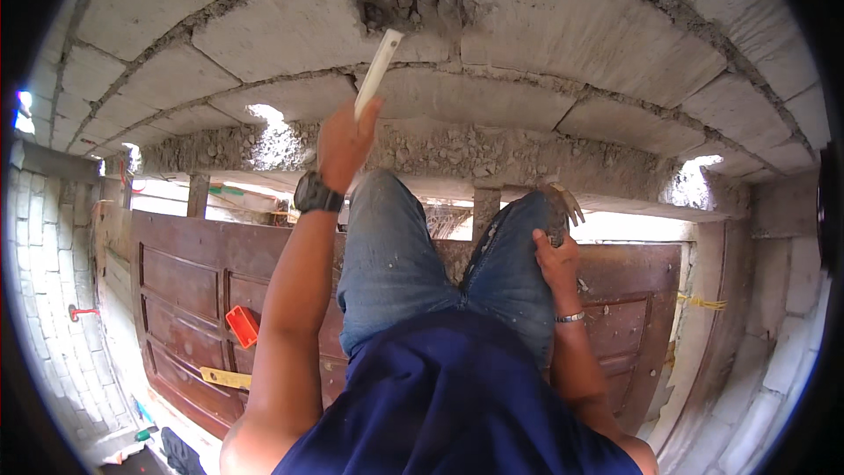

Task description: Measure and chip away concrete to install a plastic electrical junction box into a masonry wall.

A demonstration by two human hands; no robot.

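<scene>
My left hand (345, 142) is raised and grips a white flat bar-like tool (378, 70) whose tip points up at a rough hole (409, 7) broken into the grey block wall. A dark watch sits on that wrist. My right hand (556, 251) rests on my right knee and holds a claw hammer (563, 202), its claw sticking up past the knee. My knees in blue jeans (396, 255) are bent in front of me, close to the wall.
The grey block wall (571, 26) with mortar joints fills the upper view. A rough concrete ledge (492, 154) runs under it. Below lie a brown panelled door (193, 281), an orange object (243, 325) and a yellow level (224, 377).
</scene>
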